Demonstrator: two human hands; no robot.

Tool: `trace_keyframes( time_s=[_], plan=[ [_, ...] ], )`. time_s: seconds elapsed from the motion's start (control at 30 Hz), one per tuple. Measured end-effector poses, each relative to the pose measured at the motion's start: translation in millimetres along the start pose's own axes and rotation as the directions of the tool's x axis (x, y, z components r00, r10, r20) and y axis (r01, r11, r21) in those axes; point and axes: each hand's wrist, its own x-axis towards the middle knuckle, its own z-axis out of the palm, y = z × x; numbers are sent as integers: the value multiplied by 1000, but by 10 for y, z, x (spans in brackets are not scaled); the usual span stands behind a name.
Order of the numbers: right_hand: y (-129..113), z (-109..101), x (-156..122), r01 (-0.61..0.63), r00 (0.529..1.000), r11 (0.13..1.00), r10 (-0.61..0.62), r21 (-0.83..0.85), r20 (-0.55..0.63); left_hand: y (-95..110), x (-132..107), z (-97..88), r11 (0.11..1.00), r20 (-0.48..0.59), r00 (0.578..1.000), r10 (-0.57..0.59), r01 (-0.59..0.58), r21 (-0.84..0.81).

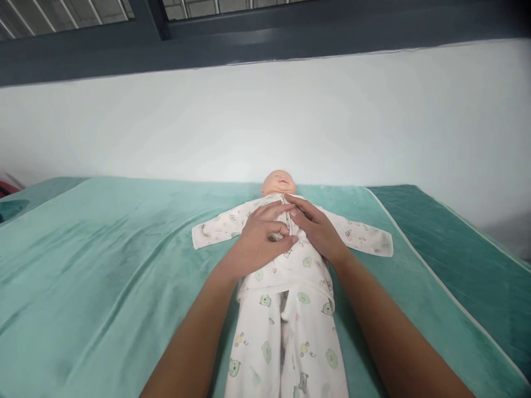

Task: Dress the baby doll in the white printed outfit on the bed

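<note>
A baby doll [279,182] lies on its back, head toward the wall, in a white long-sleeved baby shirt [269,279] and matching trousers [257,342] with green animal prints. My left hand [265,235] rests on the chest from the left, fingers bent at the front opening, thumb apart from them. From the other side my right hand [315,224] reaches the same spot, its fingers close together. The fingertips of both hands meet at the upper front edge of the shirt and appear to grip it. What lies under the fingertips is hidden.
A green plush cover [124,265] with a pale seam on the right lies beneath the doll. Behind stands a white wall [166,127], below a dark window frame [249,41] with bars. A red item [7,189] shows at the far left edge.
</note>
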Motion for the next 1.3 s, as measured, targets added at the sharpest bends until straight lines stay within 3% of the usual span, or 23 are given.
trace_keyframes(
  time_s=[0.23, 0.33, 0.43, 0.5, 0.63, 0.8, 0.9, 1.1, 1.23, 1.3],
  plan=[
    [-16, -15, -29, 19, 1000, 999, -19, 46, -18, 131, -81, -50, 970, 72, 997, 38, -20, -242],
    [-29, -1, -48, 62, 998, 998, -61, -4, 26, 34, -73, -45, 947, -70, 997, 41, -62, -316],
    [-114, 17, -75, 50, 994, 989, -37, -138, 99, -120, -34, -21, 933, -269, 963, 0, -96, -345],
    [-242, 4, -114, 56, 986, 964, -12, -258, 166, -201, -14, -9, 953, -341, 940, -18, -87, -290],
    [-593, -135, -305, 120, 960, 835, 39, -536, 277, -270, -11, -12, 988, -408, 912, -47, -19, -156],
    [-892, -236, -657, 160, 949, 476, 168, -865, 267, -329, -6, -11, 985, -501, 853, -148, 84, -147],
    [-984, -113, -751, 184, 928, 345, 248, -920, 279, -363, 4, 1, 984, -525, 832, -180, 141, -113],
    [-1028, 105, -754, 202, 907, 330, 292, -922, 303, -384, 16, 1, 985, -530, 831, -172, 159, -71],
    [-970, 195, -738, 238, 941, 350, 146, -906, 304, -421, 27, -1, 980, -535, 821, -199, 177, -93],
    [-968, 263, -715, 234, 945, 358, 135, -904, 298, -446, 30, 2, 979, -540, 816, -205, 175, -107]
  ],
)
